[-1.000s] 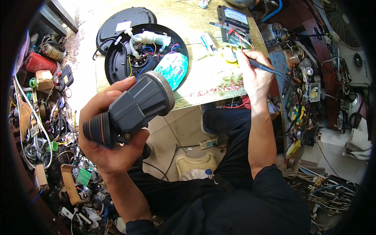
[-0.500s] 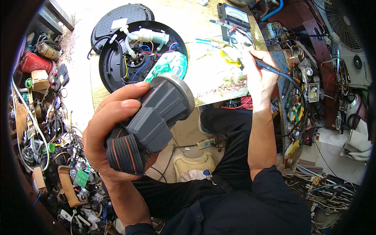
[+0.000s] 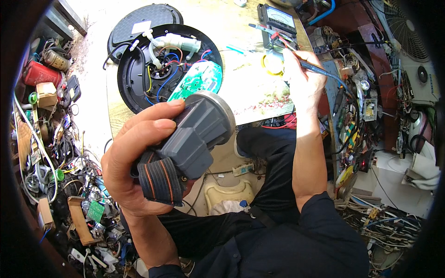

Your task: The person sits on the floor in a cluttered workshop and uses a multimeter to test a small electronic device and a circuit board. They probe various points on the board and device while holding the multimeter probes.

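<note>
My left hand [image 3: 127, 148] grips a dark grey headlamp [image 3: 194, 134] with a ridged round rim, holding it in front of me over the near table edge. Its black elastic strap [image 3: 160, 178] with orange stripes is bunched under my fingers. At the right side of the table, my right hand [image 3: 303, 88] is closed on a blue pen-like tool with a ribbed cable, apparently a soldering iron [image 3: 313, 68]; its tip is hidden. Close by are a yellow coil [image 3: 273, 64] and an analog multimeter [image 3: 278, 19] with its probes.
An opened round black appliance base [image 3: 127, 85] on the table [image 3: 232, 113] holds a green circuit board [image 3: 199, 78], a white pump and coloured wires. Its cover [image 3: 148, 18] lies behind. Electronic scrap [image 3: 69, 185] crowds the left, and more parts and cables [image 3: 357, 116] the right.
My left hand and the headlamp have shifted slightly right and down. My right hand has moved a little, staying around the blue tool.
</note>
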A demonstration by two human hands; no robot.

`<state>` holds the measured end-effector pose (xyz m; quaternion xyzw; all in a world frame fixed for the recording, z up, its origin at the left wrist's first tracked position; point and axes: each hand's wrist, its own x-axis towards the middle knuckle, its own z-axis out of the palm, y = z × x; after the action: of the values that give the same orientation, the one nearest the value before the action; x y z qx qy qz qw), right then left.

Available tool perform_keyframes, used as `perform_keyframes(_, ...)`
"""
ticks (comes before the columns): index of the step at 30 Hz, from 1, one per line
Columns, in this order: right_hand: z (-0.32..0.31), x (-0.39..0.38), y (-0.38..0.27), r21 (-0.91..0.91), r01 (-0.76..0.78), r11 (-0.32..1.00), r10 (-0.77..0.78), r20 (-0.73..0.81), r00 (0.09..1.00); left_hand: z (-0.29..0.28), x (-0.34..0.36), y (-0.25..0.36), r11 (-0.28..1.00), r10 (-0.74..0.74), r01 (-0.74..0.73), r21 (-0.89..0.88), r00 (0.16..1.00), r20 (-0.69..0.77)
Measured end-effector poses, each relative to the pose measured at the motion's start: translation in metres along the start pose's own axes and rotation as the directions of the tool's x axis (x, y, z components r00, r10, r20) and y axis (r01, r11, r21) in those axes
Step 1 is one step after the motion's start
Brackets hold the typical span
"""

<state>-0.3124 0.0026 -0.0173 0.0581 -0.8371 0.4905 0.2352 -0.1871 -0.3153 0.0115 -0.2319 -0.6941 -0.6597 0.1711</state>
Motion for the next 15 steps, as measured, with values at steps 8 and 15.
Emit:
perform_keyframes(8,-0.0046,0.0001,-0.0054,-0.035,-0.055,0.998,0.054,-0.033,0.998,0.0011,0.0010,-0.0010,1.000,0.023,-0.023,0.005,1.000,-0.003)
perform_keyframes(15,-0.0060,0.0013,-0.0026,-0.049,-0.077,0.996,0.076,-0.023,0.997,0.0019,0.0014,0.0007,0.999,0.014,-0.014,0.036,1.000,-0.005)
